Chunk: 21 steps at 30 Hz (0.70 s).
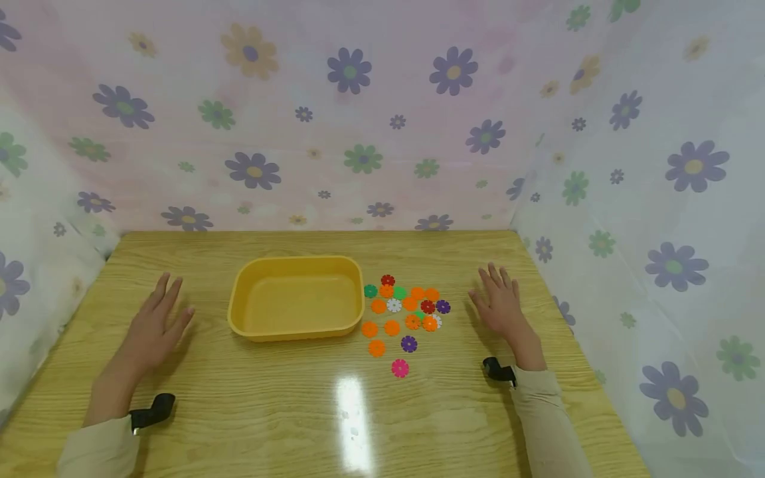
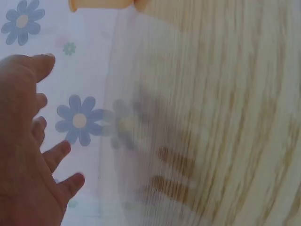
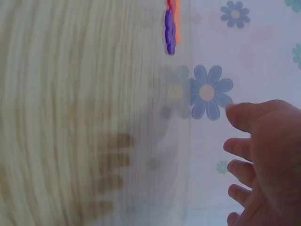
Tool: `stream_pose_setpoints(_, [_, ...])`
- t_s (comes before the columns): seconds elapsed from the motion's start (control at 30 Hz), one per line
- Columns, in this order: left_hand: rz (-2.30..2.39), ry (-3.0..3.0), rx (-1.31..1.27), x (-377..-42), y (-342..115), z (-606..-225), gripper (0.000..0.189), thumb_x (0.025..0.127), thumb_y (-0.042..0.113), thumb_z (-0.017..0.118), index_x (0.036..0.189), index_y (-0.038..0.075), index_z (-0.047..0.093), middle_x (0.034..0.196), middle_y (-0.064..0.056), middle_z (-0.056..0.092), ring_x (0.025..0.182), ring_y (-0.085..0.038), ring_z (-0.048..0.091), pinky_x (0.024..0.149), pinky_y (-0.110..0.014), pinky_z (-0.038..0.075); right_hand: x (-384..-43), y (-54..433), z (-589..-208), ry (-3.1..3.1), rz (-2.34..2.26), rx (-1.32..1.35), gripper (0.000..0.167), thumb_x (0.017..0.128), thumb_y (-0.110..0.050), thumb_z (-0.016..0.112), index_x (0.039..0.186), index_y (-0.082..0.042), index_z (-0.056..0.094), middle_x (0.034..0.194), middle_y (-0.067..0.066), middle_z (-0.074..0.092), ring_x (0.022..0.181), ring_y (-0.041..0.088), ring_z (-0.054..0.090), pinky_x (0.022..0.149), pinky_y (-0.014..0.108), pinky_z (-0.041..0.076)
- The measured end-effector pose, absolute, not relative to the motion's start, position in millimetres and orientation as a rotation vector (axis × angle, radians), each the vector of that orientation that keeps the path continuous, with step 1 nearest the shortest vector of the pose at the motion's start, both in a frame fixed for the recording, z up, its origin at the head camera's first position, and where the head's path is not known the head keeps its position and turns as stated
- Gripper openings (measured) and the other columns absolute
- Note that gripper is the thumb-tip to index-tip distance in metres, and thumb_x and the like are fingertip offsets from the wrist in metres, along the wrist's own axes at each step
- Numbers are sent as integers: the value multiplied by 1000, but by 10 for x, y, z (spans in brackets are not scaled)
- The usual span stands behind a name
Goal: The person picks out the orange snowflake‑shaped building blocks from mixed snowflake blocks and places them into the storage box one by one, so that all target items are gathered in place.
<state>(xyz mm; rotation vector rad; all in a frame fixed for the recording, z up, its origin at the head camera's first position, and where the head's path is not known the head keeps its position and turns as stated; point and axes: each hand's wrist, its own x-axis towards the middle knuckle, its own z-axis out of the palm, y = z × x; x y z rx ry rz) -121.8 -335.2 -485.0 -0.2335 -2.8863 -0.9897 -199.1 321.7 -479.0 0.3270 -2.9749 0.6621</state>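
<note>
My left hand [image 1: 152, 328], fingers extended and holding nothing, is to the left of a yellow plastic tub [image 1: 295, 333]. On the other side, my right hand [image 1: 501, 305] has its fingers spread and holds nothing. Between the tub and that hand lie several flat, notched plastic discs: orange [image 1: 391, 328], purple [image 1: 409, 344], red [image 1: 427, 307], white [image 1: 394, 305], green [image 1: 370, 291] and pink [image 1: 400, 368]. Some overlap. In the right wrist view a purple disc [image 3: 170, 33] shows edge-on beyond the thumb. A corner of the tub [image 2: 101, 4] enters the left wrist view at the top.
Everything lies on a wood-grain table [image 1: 269, 411]. Cloth with printed flowers [image 1: 406, 186] rises behind the table and along both sides. Each wrist wears a black camera mount, one on the left [image 1: 153, 411] and one on the right [image 1: 499, 370].
</note>
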Motion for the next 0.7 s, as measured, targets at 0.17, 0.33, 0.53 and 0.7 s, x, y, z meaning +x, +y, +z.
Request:
stream_pose_setpoints(0.17, [-1220,-2694,-269,-1223,-3216,-4806,65,107,18,53,164,15,23,170,-13,16,138,-22,50,109,-33,46,-2009,3154,-4850,-2768,901,383,40,103,-9,56,137,14,54,150,38,40,139,59,28,112,74,22])
stream_pose_setpoints(0.33, [-1459,-2462,-257,-1239,-3053,-4827,55,102,4,59,155,10,45,126,10,69,92,13,63,65,-7,47,-2009,3040,-4862,-2642,1209,302,28,102,-3,57,126,9,66,137,31,58,129,49,47,107,60,41])
stream_pose_setpoints(0.53, [-1839,-2127,-311,-1299,-2927,-4870,29,99,-8,57,127,-16,61,112,7,75,73,-10,66,62,-17,55,-2013,2902,-4880,-2619,1567,169,28,104,-6,55,125,8,67,129,26,63,109,28,60,84,20,56])
stream_pose_setpoints(0.7, [-2062,-1984,-392,-1326,-2888,-4906,22,98,-11,57,113,-26,58,130,-1,69,90,-8,70,68,-18,60,-2024,2832,-4906,-2560,1807,168,29,105,-5,54,126,11,65,123,32,63,87,21,62,68,22,54])
